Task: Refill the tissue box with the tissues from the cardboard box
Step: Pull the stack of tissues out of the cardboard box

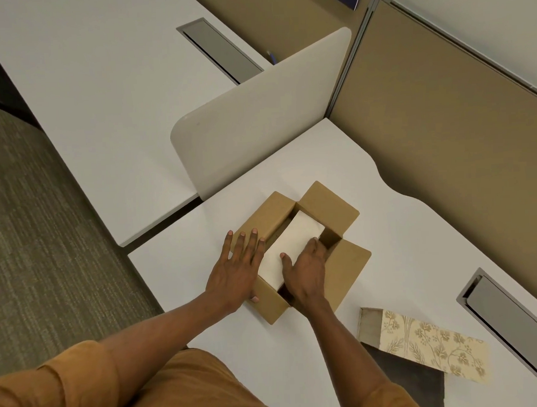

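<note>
At frame centre, the right hand [305, 271] clasps the tissues [289, 245] inside the cardboard box [347, 270] (left hand [236, 272] flat, open on its flap); a one-sided lift could splay the stack.

a matt brown corrugated cardboard box [300, 254] is being seen on a smooth, matt white laminate desk [401, 243]. soft, matt off-white paper is being shown by the tissues [290, 248] inside it. thin card printed with a matt cream and tan floral pattern is being shown by the tissue box [430, 344]. a brushed grey metal cable tray [512, 312] is being shown set into the desk, and woven tan cloth is being shown on the partition panel [442, 118].
</note>
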`<state>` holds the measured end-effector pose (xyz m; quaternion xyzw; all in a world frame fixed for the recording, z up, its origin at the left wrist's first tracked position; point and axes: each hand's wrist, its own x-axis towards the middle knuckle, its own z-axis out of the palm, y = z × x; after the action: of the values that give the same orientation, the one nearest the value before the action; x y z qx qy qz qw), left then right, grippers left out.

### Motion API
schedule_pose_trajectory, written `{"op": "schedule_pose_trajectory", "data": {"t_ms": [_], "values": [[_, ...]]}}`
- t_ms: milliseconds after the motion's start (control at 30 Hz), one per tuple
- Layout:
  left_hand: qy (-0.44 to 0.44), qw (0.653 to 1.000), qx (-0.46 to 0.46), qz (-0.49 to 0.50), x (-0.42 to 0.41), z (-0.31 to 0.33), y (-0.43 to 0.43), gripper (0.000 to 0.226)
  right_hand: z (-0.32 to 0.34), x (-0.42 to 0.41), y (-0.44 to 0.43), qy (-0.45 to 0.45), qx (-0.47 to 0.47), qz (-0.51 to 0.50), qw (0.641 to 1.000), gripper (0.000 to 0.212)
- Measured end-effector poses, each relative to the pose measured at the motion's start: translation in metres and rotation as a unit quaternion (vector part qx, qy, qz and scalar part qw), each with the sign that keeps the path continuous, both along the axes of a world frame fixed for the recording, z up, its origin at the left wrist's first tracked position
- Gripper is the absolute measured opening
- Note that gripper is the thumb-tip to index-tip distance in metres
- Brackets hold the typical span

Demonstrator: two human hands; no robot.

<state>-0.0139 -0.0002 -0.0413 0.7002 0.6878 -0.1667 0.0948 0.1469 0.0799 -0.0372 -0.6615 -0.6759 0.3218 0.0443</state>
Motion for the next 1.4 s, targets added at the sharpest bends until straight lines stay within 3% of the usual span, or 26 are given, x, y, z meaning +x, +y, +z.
{"op": "schedule_pose_trajectory", "data": {"t_ms": [133, 267, 467, 533, 667, 867, 967, 1100, 1233, 1400], "values": [[-0.001, 1.000, -0.004, -0.001, -0.001, -0.002, 0.001, 0.141, 0.001, -0.014, 0.022, 0.066, -0.117, -0.119, 0.984, 0.101], [-0.003, 1.000, -0.001, 0.000, -0.002, -0.003, 0.000, 0.142, -0.009, -0.017, 0.033, 0.159, -0.206, -0.238, 0.936, 0.081], [-0.001, 1.000, -0.004, -0.005, -0.001, -0.001, 0.000, 0.142, -0.017, -0.020, 0.046, 0.204, -0.255, -0.313, 0.892, 0.064], [0.001, 1.000, -0.004, -0.007, -0.001, -0.001, 0.000, 0.141, -0.019, -0.021, 0.047, 0.205, -0.258, -0.320, 0.888, 0.062], [0.004, 1.000, -0.008, -0.012, -0.002, 0.000, 0.000, 0.139, -0.019, -0.024, 0.046, 0.197, -0.250, -0.337, 0.886, 0.082], [0.008, 1.000, -0.014, -0.015, -0.004, 0.004, 0.003, 0.137, -0.017, -0.025, 0.042, 0.224, -0.242, -0.364, 0.871, 0.096], [0.009, 1.000, -0.023, -0.012, -0.005, 0.008, 0.005, 0.137, -0.014, -0.022, 0.041, 0.253, -0.242, -0.371, 0.860, 0.088], [0.012, 0.999, -0.032, 0.005, -0.001, 0.014, 0.007, 0.137, -0.003, -0.021, 0.039, 0.323, -0.246, -0.382, 0.830, 0.058], [-0.005, 0.999, -0.035, 0.030, -0.001, 0.019, 0.010, 0.139, 0.010, -0.017, 0.036, 0.352, -0.224, -0.387, 0.822, 0.081], [-0.007, 0.998, -0.045, 0.039, -0.004, 0.021, 0.011, 0.144, 0.019, -0.009, 0.030, 0.361, -0.202, -0.368, 0.833, 0.072]]}}
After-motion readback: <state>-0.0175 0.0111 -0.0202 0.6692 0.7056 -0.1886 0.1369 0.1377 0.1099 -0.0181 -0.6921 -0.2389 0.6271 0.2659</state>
